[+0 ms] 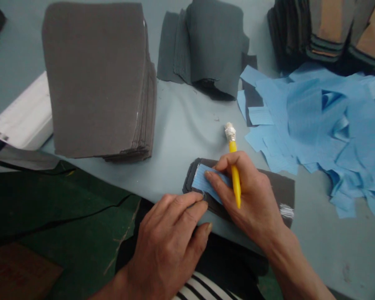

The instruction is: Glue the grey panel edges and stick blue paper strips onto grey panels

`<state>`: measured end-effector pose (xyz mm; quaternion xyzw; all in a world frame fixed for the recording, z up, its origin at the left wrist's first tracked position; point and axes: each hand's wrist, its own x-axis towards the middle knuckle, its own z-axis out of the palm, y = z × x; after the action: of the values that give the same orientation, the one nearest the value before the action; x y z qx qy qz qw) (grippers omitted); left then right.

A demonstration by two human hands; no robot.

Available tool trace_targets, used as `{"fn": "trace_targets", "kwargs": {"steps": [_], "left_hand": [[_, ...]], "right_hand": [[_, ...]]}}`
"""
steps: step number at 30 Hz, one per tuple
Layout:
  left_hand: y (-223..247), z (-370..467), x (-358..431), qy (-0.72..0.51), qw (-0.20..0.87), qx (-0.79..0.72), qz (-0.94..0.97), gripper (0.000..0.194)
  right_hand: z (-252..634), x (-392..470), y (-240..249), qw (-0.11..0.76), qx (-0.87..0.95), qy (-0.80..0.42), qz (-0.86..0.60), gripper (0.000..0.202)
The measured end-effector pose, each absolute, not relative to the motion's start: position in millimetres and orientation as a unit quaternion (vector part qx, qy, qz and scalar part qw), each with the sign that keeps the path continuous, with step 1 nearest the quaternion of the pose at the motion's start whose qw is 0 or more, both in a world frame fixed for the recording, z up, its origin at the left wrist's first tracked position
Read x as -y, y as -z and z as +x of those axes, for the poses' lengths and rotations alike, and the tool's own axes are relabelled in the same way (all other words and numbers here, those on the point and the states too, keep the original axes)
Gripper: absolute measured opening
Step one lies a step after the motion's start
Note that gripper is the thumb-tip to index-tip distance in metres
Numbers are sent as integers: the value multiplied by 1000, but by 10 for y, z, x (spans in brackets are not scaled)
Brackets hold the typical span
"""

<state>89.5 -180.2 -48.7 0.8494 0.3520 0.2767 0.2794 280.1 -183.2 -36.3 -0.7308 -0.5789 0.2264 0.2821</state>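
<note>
Head camera view: at lower centre, the left hand (171,233) lies with fingers loosely bent, its fingertips on the edge of a dark fabric stack (274,183). The right hand (249,191) holds a yellow tool (235,175) and presses a blue strip (202,179) onto that stack. Beyond, on the pale bench (181,125), blue scraps (309,121) spread at right; large brown sheets (96,79) stand stacked upper left.
</note>
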Motion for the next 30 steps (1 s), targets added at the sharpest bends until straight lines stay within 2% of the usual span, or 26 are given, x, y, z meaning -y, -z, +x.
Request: {"fn": "trace_targets", "kwargs": {"steps": [22, 30], "left_hand": [[478, 871, 1757, -289, 297, -342, 843, 18], [455, 892, 1681, -300, 261, -340, 852, 22]], "right_hand": [[2784, 1824, 345, 270, 592, -193, -734, 13], [2771, 1818, 351, 266, 591, -198, -736, 14]]}}
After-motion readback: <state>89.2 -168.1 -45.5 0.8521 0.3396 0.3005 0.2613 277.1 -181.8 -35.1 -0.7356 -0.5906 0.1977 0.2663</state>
